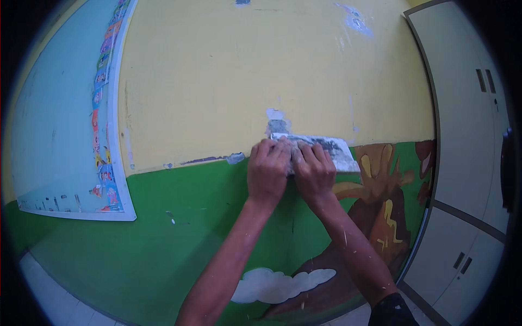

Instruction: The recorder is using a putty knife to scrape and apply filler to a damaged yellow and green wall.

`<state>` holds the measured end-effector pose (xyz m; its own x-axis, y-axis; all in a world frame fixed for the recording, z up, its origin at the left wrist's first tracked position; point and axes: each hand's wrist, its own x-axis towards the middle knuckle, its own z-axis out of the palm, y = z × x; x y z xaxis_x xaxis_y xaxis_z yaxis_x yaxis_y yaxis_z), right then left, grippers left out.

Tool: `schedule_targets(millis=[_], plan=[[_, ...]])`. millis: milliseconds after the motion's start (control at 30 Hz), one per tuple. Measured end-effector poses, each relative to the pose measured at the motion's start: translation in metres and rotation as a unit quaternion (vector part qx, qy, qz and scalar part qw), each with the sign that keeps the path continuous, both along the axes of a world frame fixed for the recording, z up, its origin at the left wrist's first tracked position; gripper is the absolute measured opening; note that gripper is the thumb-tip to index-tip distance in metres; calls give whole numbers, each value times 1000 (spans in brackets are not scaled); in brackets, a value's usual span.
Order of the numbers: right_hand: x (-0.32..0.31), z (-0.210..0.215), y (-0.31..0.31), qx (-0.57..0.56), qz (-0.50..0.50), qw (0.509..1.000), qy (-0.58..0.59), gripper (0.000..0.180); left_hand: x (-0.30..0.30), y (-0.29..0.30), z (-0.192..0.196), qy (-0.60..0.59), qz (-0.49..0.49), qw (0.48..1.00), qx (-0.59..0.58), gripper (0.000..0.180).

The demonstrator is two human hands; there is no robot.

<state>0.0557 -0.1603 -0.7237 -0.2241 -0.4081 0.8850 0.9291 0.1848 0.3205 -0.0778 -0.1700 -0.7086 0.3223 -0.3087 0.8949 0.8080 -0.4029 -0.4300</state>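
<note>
Leftmost, a pale blue board with a white frame and a strip of coloured pictures down its right edge hangs on the wall. Beside it the wall is yellow above, green below. Along the line where the colours meet, paint has flaked, leaving a thin dark scar and a grey chip.

Centre: left hand lies palm-down, fingers curled closed over the near end of a wide scraper blade. Right hand sits just beside it, touching it, fingers likewise folded down on the tool. The handle is hidden under both hands, so I cannot tell how it is gripped. The blade is pale, smeared with grey and white residue, and lies against the wall right at the yellow-green line, its free end pointing right. Just above it is a bare grey-white patch where paint is gone. Both forearms carry white specks.

Judgement on the scraping in hand: keep the blade at a shallow angle, edge flat to the surface, so it lifts loose paint without gouging plaster. Press evenly through both hands; uneven weight would likely dig a corner in. Short strokes from the bared patch outward should catch the flake edges.

Right of the hands, a painted brown-and-yellow figure and a white cloud below. Far right, a cream cabinet with dark handles.
</note>
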Motion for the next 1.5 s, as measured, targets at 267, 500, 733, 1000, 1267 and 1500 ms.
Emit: schedule_targets(millis=[267, 500, 733, 1000, 1267, 1500], plan=[[-4, 66, -6, -59, -30, 997, 35, 12, -4, -7, 78, 18, 36, 999, -12, 24], [1, 10, 1, 14, -18, 1000, 20, 3, 2, -5, 13, 31, 7, 999, 35, 20], [6, 26, -11, -13, -18, 1000, -17, 4, 1, -6, 26, 3, 10, 1000, -18, 24], [-1, 43, 2, -7, -76, 996, 45, 7, 1, 12, 51, 1, 29, 999, -19, 24], [4, 24, -4, -67, -42, 996, 33, 12, 1, -5, 41, 43, 83, 995, -36, 21], [-8, -8, -5, -48, -35, 995, 85, 5, -6, -4, 17, 81, 25, 996, 5, 28]])
